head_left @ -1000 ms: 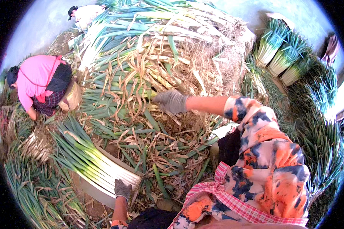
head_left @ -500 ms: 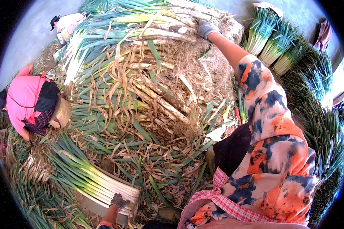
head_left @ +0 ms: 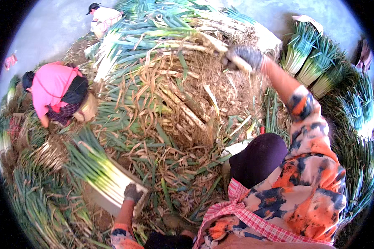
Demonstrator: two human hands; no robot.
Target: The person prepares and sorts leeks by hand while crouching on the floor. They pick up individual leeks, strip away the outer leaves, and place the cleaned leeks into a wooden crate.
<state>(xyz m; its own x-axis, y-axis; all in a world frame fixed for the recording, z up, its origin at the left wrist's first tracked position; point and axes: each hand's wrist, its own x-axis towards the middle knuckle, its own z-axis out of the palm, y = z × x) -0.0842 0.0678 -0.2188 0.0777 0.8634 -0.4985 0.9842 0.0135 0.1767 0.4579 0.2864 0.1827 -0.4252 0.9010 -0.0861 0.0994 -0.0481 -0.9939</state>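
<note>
My right hand (head_left: 246,59), in a grey glove, is closed round a leek (head_left: 212,40) near its white root end. The leek lies over the top of a big heap of untrimmed leeks (head_left: 180,103) with dry leaves and hairy roots. My left hand (head_left: 133,193), in a dark glove, is at the white ends of a row of clean leeks (head_left: 108,176). These lie side by side in a shallow tray (head_left: 96,198), green leaves pointing away from me. Blur hides how the left fingers are set.
A person in pink (head_left: 54,89) bends over at the left; another in a white top (head_left: 106,18) is farther back. Tied leek bundles (head_left: 297,47) stand at the right. More leeks (head_left: 41,203) lie at the lower left. Leaf scraps (head_left: 174,166) cover the ground before me.
My right hand has drawn back from the heap's far end, pulling a leek toward me. The left hand has shifted toward the tray's right corner. The whole view has also shifted.
</note>
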